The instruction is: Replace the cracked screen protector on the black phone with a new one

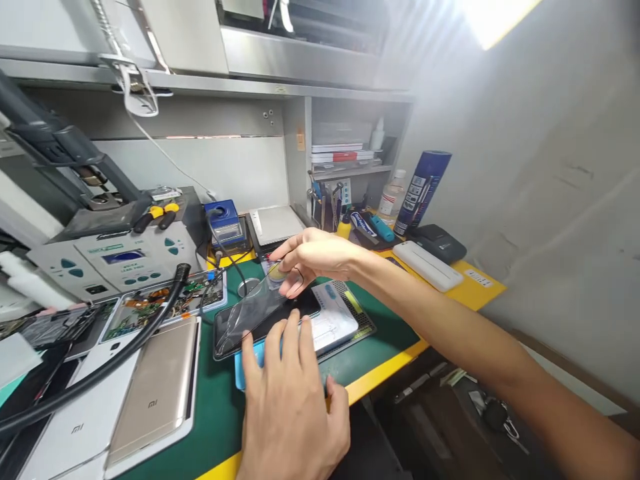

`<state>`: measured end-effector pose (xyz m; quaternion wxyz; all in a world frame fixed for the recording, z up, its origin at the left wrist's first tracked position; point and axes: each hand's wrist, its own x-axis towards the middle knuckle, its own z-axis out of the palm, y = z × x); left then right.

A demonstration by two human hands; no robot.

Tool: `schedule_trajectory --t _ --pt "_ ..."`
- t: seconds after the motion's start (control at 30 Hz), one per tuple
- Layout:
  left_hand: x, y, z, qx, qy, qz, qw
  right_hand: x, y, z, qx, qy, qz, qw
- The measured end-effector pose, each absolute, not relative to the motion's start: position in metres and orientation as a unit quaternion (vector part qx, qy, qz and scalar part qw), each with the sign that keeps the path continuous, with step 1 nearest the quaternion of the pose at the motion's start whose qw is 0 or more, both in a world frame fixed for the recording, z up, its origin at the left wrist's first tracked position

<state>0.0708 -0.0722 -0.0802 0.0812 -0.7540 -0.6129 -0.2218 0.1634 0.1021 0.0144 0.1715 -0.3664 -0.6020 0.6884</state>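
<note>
A dark phone-like device with a glossy black screen (pixel 306 304) lies flat at the middle of the green mat (pixel 225 407). My right hand (pixel 313 260) is above its far side, thumb and fingers closed on the edge of a clear plastic film (pixel 253 308). That film is lifted at the right hand and slopes down over the left part of the screen. My left hand (pixel 287 400) lies with fingers spread, fingertips at the near edge of the device. Under the device, a light blue piece (pixel 241 373) and a white flat box (pixel 333 320) show.
To the left lie a gold phone back (pixel 155 393), a white one (pixel 80 413) and a tray of circuit boards (pixel 135 313). A black hose (pixel 140 340) crosses them. A grey soldering station (pixel 120 253) stands behind. A blue can (pixel 423 190) and white case (pixel 427 265) are at right.
</note>
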Motion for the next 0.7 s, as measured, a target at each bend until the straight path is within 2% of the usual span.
schedule_trajectory --t 0.23,0.7 --pt "0.055 -0.070 -0.095 -0.764 -0.585 -0.194 0.189 0.167 0.108 0.011 -0.350 -0.611 0.692 0.159" --pt "0.048 -0.063 -0.092 -0.776 -0.573 -0.180 0.194 0.186 0.134 0.003 -0.316 -0.621 0.702 0.146"
